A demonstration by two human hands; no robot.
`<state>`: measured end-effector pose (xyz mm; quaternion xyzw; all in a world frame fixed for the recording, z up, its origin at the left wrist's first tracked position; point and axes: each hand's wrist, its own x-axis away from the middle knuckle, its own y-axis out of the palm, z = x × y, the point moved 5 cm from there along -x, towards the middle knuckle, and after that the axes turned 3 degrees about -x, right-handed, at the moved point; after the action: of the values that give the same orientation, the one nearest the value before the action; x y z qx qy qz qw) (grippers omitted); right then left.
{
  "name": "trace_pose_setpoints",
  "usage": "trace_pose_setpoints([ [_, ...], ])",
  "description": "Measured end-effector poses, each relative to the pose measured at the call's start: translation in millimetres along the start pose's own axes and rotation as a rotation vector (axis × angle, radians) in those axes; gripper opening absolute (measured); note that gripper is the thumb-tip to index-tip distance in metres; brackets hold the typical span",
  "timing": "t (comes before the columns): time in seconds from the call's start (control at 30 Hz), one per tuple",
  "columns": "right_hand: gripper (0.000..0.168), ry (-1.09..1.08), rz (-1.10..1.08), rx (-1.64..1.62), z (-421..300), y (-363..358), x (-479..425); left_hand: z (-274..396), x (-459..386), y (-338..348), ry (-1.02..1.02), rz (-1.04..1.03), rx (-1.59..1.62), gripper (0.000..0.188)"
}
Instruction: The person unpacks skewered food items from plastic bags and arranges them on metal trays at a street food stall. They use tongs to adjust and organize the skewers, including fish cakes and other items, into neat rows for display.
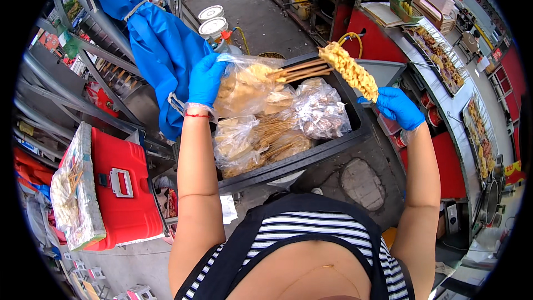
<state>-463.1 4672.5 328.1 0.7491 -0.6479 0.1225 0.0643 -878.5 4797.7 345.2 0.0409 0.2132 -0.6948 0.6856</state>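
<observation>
My left hand, in a blue glove, pinches the edge of a clear plastic bag. Yellow food shows inside, and several thick wooden sticks jut from the bag's right side. My right hand, also gloved in blue, grips the lower end of a ruffled yellow food skewer, raised over the right edge of a black bin. Its stick is mostly hidden. Below my hands the bin holds a bundle of thin skewers and a knotted clear bag of darker food.
A red cooler stands at left, below a tied blue cover. On the right, a metal counter carries trays of skewered food. White lidded buckets and a yellow hose are beyond the bin.
</observation>
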Motion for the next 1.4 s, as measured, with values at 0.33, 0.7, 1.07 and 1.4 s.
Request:
trace_pose_setpoints([
  [0.33,0.025,-0.001,0.14,-0.183,28,-4,24,-152,8,75,0.237,-0.907,-0.994,0.025],
  [0.7,0.028,-0.096,0.261,-0.475,47,-63,130,103,76,303,-0.103,-0.833,0.498,0.087],
  [1.07,0.029,0.092,0.608,-0.146,182,-296,359,205,209,726,-0.872,-0.979,1.324,0.046],
  [1.4,0.013,0.243,1.259,0.762,230,-490,524,346,335,951,0.912,-1.106,0.129,0.069],
])
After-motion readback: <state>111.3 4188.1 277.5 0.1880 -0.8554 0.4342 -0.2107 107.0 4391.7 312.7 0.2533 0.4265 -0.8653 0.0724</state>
